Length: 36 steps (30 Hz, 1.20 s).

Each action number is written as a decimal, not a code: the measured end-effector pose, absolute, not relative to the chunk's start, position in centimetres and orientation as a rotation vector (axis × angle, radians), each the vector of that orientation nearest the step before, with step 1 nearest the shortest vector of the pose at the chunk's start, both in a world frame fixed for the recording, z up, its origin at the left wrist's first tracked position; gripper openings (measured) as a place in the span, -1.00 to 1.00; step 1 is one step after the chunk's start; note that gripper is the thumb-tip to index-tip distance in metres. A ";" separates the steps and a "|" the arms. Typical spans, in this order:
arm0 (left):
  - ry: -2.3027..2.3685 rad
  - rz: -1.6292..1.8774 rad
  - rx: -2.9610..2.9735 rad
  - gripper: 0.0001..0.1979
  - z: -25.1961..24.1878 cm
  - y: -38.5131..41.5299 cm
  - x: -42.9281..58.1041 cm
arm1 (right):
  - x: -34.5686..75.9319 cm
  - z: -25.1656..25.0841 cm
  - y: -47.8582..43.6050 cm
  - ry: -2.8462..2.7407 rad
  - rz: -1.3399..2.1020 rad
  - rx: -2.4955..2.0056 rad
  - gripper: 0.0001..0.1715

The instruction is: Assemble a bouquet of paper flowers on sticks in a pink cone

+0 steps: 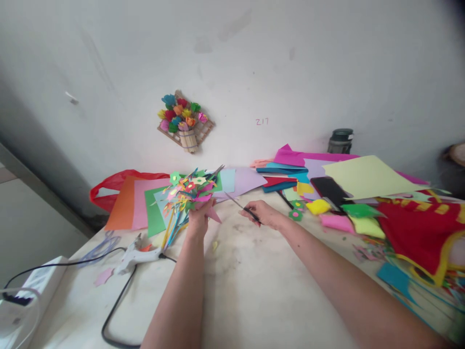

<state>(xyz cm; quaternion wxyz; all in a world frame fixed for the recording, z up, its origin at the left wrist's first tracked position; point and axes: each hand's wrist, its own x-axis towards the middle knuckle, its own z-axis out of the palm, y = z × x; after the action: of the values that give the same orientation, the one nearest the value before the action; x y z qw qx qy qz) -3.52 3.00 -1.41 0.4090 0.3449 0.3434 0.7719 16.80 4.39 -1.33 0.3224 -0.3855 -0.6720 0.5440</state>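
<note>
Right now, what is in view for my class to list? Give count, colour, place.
Scissors: one pair, dark, centre
Pink piece: one, pink, left of scissors
Flower bunch: one, multicoloured, centre left
Coloured sheets: many, mixed, rear left and right
Red bag: one, red, rear left
Glue gun: one, white, left
Cords: several, mixed, left
Power strip: one, white, lower left
Phone: one, black, right
Small flowers: two, green, beside phone
Folded bits: several, mixed, beside phone
Container: one, dark, rear right
Cloth: one, red and yellow, far right
Scraps: many, mixed, right
Table: one, pale, underneath
Wall: one, pale, behind
Ornament: one, multicoloured, on wall
Left hand: one, bare, holding pink piece
Right hand: one, bare, holding scissors
</note>
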 end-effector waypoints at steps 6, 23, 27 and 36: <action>0.869 1.940 0.868 -0.65 -1.6 3.2 -3.8 | 17.0 -1.2 4.7 -1.697 1.373 -1.152 -0.50; 0.829 1.701 1.053 -0.64 -1.4 2.2 -3.7 | 18.8 2.7 4.2 -2.385 0.113 -1.806 -0.68; 0.830 1.625 1.128 -0.78 -1.8 2.3 -3.5 | 16.4 3.4 4.4 -2.207 0.379 -1.434 -0.69; 0.897 1.590 1.233 -0.78 -1.7 2.2 -2.6 | 12.3 1.4 5.8 -2.112 0.850 -1.154 -0.82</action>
<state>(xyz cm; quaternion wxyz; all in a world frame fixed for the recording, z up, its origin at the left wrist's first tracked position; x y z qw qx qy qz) -2.64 2.24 -1.69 0.4524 0.4990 0.3631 0.6438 12.26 5.78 1.39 0.2902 -0.4328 -0.7918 0.3187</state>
